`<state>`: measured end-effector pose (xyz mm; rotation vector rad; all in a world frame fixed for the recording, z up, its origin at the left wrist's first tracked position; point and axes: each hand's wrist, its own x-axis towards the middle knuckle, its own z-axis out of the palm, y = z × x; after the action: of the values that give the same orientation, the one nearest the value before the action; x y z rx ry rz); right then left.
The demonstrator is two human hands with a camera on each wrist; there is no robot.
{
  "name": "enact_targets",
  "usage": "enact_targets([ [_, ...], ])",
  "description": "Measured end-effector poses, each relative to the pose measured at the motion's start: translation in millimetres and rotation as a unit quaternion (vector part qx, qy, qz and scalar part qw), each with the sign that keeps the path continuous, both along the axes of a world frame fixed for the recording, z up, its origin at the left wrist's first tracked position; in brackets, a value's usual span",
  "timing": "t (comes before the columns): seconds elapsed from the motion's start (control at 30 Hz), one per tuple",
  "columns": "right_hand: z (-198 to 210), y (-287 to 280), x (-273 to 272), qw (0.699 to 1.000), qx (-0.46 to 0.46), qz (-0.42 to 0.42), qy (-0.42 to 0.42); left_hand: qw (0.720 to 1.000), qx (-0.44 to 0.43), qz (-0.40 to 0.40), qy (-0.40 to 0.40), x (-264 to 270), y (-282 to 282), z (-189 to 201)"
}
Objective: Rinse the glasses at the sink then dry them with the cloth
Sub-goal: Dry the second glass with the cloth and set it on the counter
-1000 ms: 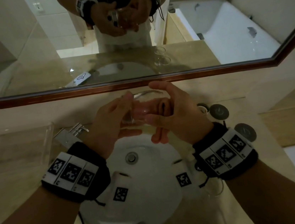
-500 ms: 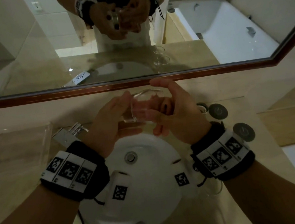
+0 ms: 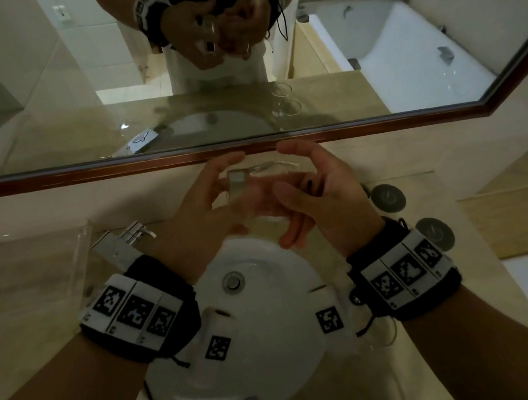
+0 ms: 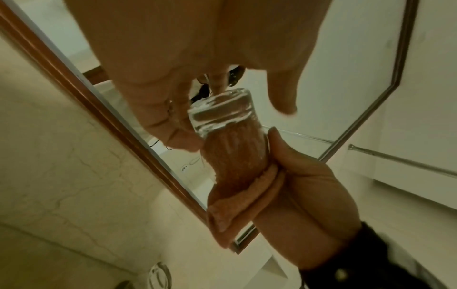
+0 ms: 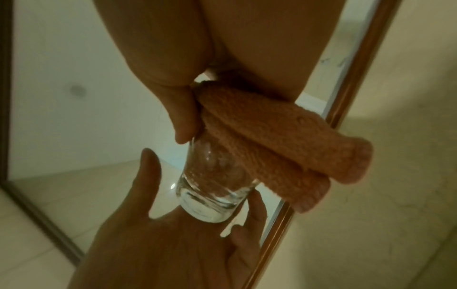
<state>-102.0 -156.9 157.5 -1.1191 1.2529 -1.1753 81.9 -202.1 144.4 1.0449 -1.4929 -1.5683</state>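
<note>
A beige stone counter (image 3: 508,219) and white sink (image 3: 274,348) lie below both hands, a wide mirror (image 3: 343,100) beyond them. Between the hands the glass (image 4: 222,125) lies sideways, base toward the left hand (image 3: 192,222), which cups it; the right hand (image 3: 325,199) clamps the orange cloth (image 5: 284,152) stuffed inside.

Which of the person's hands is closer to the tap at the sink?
Left. The left hand is just right of the tap, holding the glass; the right hand is beyond the glass, farther right.
</note>
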Motion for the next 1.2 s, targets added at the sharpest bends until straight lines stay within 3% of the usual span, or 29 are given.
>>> enact_targets([
  [0.03, 1.5, 0.0, 0.6, 1.0, -0.01, -0.003, 0.024, 0.998, 0.06, 0.017, 0.011, -4.0, 0.3, 3.5],
  [0.1, 1.9, -0.4, 2.1, 0.998, -0.025, 0.004, 0.054, 0.996, 0.075, 0.036, -0.022, -8.4, -1.5, 7.1],
  [0.23, 1.0, 3.4, -2.2, 1.0, -0.016, 0.013, 0.02, 0.996, -0.07, 0.008, -0.055, -6.2, -2.3, 5.7],
  [0.43, -3.1, 4.5, -10.4, 0.996, -0.015, 0.014, -0.084, 0.966, -0.225, -0.056, -0.116, -2.6, -8.2, 2.2],
  [0.5, -0.9, 4.6, -10.7, 0.996, -0.023, 0.016, -0.079, 0.978, -0.191, -0.024, -0.083, -6.4, -8.0, 4.4],
  [0.6, 0.6, 3.1, -7.7, 0.999, -0.038, 0.009, -0.037, 0.999, -0.02, 0.028, -0.02, -17.6, -5.2, 10.7],
  [0.67, -0.9, 2.5, -6.7, 0.999, -0.04, 0.012, 0.003, 0.997, 0.054, 0.027, -0.049, -23.4, -4.1, 13.4],
  [0.73, -1.5, 3.7, -9.4, 0.999, -0.037, 0.013, 0.005, 0.997, 0.032, 0.022, -0.072, -25.7, -3.4, 12.5],
  [0.8, -0.9, 5.9, -16.0, 1.0, -0.024, 0.005, -0.017, 0.997, -0.043, -0.004, -0.063, -24.9, -2.3, 13.0],
  [0.93, -2.5, 7.9, -26.3, 0.999, -0.018, -0.018, -0.02, 0.975, -0.168, -0.077, -0.123, -22.2, -4.7, 7.2],
  [1.03, -0.6, 8.5, -26.4, 0.999, -0.019, -0.018, -0.024, 0.972, -0.201, -0.062, -0.108, -25.2, -7.5, 3.8],
  [1.1, 1.5, 8.5, -26.4, 0.999, -0.031, -0.009, -0.02, 0.986, -0.144, -0.022, -0.076, -30.7, -7.7, 5.6],
  [1.2, 1.9, 7.6, -25.9, 0.999, -0.036, -0.009, 0.014, 0.997, 0.014, 0.012, -0.072, -38.6, -7.7, 9.6],
])
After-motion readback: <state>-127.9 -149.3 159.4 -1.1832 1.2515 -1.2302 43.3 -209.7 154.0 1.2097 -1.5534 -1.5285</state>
